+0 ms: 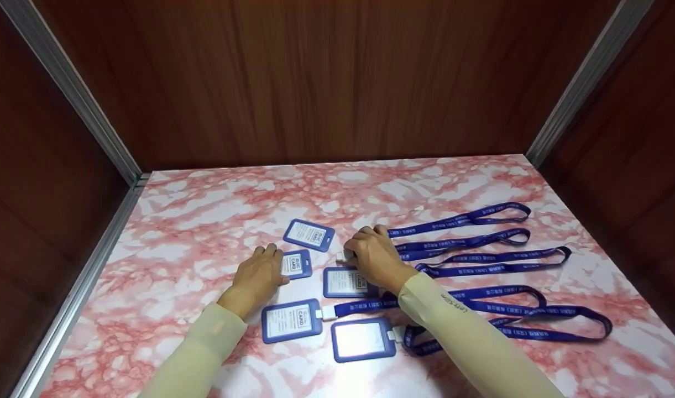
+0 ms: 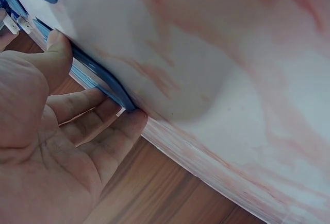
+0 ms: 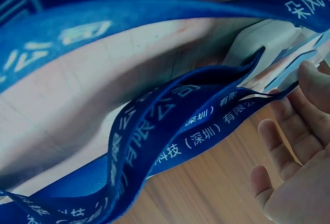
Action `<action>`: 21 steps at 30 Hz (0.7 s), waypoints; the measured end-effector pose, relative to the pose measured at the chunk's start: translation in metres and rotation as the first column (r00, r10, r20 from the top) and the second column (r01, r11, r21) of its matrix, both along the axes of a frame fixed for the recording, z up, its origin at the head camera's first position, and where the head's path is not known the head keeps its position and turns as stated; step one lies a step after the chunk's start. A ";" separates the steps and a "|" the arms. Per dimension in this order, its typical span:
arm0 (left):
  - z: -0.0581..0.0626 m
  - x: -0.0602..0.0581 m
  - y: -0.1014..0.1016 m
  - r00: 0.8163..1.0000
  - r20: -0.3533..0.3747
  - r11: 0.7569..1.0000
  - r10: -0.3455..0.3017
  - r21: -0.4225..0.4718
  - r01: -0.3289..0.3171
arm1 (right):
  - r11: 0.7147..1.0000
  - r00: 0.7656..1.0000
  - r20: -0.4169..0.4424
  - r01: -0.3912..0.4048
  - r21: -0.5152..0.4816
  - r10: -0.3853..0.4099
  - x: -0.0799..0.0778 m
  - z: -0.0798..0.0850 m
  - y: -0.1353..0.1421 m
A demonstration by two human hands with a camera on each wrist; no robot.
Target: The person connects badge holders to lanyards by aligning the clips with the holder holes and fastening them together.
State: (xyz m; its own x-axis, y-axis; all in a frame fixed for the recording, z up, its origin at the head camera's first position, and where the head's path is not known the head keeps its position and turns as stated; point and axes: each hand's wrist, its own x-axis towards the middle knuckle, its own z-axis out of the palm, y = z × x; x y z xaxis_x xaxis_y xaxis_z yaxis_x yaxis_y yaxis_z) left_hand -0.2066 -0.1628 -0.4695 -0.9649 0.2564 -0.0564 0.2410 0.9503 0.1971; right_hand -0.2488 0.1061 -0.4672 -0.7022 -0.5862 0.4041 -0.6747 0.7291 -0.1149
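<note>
Has a clipped badge holder nearest on the pink-marbled tabletop and a second clipped badge holder just beyond, both with blue straps running rightward, likely to avoid tangling. Farther on, pinches a printed lanyard, apparently near a white clip, in the right hand's narrow grip, partly covering a third badge holder; with the left hand, holds an unclipped badge holder mid-tabletop by opposite edges, probably to steady it, short of the farthest badge holder. Looks flat and blue-framed there, with a white card face up and a bare slot.
</note>
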 end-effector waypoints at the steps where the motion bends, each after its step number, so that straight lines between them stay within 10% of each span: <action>1: 0.000 0.000 0.000 1.000 -0.004 1.000 -0.002 -0.003 0.002 | 1.000 1.000 -0.002 -0.001 0.000 0.001 0.000 0.000 0.000; 21: 0.000 0.001 0.001 1.000 -0.012 1.000 0.005 0.017 -0.004 | 1.000 0.999 0.046 0.012 0.021 -0.013 -0.001 0.003 -0.008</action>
